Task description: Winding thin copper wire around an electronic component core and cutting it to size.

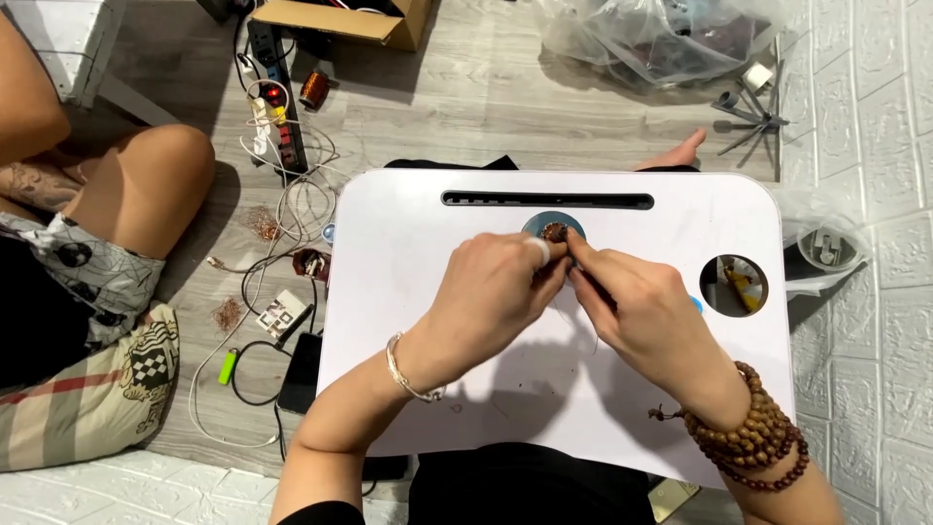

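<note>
Above the middle of a white plastic lap worktop [408,389], both hands pinched one small round copper-wound coil [555,232]. Left hand [491,292] steadied it from the left; right hand [637,306] gripped its right edge, fingertips meeting, keeping it raised for close handling.

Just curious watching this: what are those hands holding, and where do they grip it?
Both the left hand and right hand pinch a small copper-wound coil at its lower edge by the fingertips.
</note>
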